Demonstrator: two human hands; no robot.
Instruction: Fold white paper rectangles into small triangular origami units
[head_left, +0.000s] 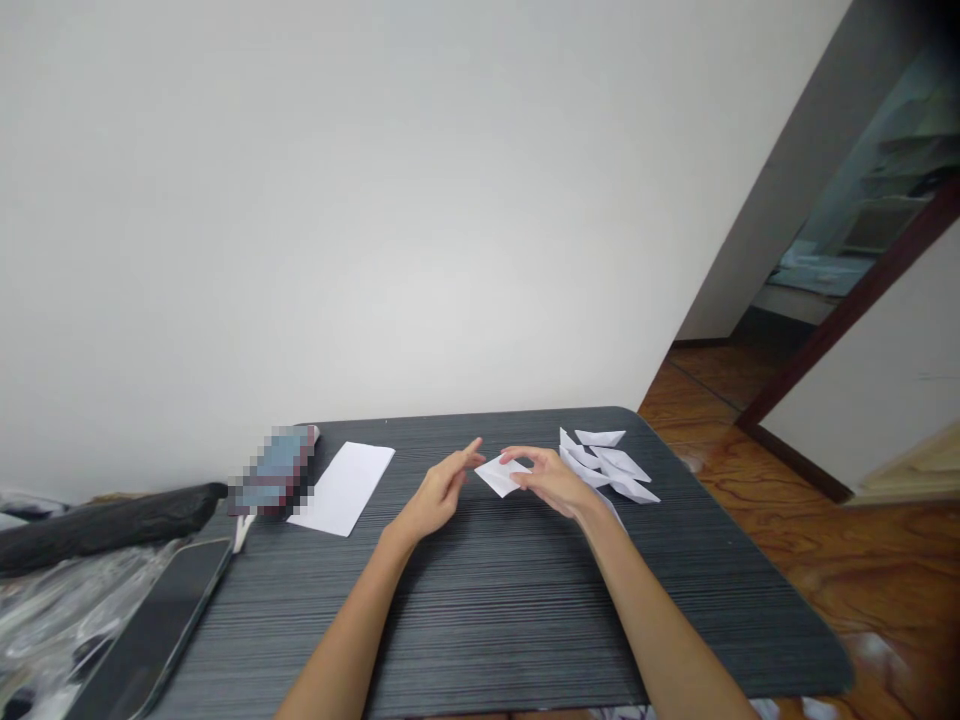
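A small white sheet of folded paper (498,476), diamond-shaped from here, is in front of me near the middle of the table. My right hand (553,481) pinches its right side between thumb and fingers. Just off its left corner is my left hand (444,488), index finger stretched out, the other fingers loosely bent and nothing visible in them. Beyond my right wrist lie several folded paper boats (619,462), some overlapping. A stack of flat white paper (346,488) rests to the left of my left hand.
The dark ribbed table (510,610) stands against a white wall (450,200). On its left are a blurred-out object (274,470), a white cable (241,532) and a smartphone (161,630). A black rolled item (112,525) and clear plastic wrapping (67,610) crowd the left edge.
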